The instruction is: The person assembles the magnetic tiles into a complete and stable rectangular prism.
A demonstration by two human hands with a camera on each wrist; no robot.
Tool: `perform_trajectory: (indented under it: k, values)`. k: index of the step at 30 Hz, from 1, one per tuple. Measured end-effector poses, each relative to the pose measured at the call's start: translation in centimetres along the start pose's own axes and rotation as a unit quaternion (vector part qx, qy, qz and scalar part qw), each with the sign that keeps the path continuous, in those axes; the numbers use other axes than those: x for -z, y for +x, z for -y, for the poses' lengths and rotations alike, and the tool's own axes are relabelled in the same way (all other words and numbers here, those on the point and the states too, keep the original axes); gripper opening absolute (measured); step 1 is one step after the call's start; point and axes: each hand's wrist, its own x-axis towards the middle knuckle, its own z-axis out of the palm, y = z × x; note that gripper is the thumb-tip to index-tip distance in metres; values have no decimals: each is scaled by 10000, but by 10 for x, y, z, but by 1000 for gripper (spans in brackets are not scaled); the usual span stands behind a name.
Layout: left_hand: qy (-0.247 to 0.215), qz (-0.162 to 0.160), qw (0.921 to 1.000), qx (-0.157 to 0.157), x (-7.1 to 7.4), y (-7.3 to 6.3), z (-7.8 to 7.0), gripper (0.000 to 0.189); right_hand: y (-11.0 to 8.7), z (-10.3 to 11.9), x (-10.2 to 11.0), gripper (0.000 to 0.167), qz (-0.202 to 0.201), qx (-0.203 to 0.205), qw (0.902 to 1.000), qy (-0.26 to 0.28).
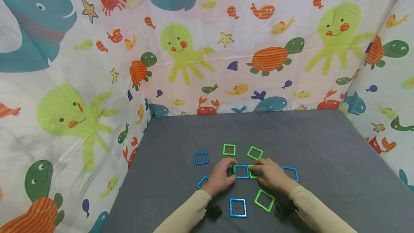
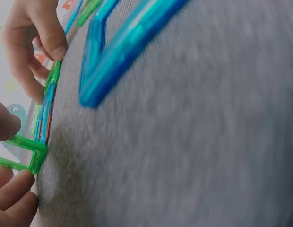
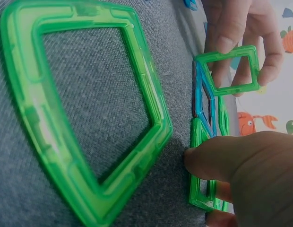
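A blue square magnetic tile lies flat on the grey table between both hands. My left hand pinches a green square tile between thumb and fingers, holding it raised at the blue tile's left edge. On the other side, a second green tile lies against the blue one. My right hand grips that tile, thumb on its near side and fingers at its outer side; the fingers partly cover it in the head view.
Around the hands lie green tiles and blue tiles. Another green tile sits just behind the right hand. Fish-patterned cloth walls the grey table at the back and sides.
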Motion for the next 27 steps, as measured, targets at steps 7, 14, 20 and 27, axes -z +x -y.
perform_trajectory:
  k: [7, 14, 20, 27]
  values:
    - [-709, -163, 9971, 241, -5, -4, -2, 37, -1, 2, -1, 40, -98, 19, 9999, -24]
    - [-1279, -388, 9890, 639, -10, -8, -5, 34, 0, 3, 0, 40, 57, -83, 9999, -4]
    - [-1592, -593, 9828, 723, -13, -11, -5, 33, 0, 4, 1, 40, 139, -126, 9998, 40]
    - [-1767, -792, 9790, 641, -18, -12, 0, 37, 1, 3, 0, 40, 62, -107, 9999, 0]
